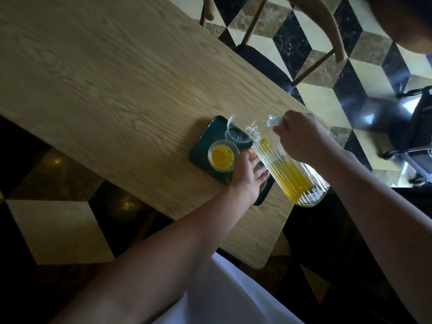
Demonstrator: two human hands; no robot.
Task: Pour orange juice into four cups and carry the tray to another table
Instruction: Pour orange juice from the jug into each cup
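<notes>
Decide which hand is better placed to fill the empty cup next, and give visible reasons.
The right hand: it already grips the pitcher by its handle, spout tilted near the empty cup. The left hand rests open on the tray beside the filled cup.

a dining room or café: long pale wooden table [112, 73], curved wooden chair [311, 31], cube-patterned marble floor tiles [364, 43].
</notes>
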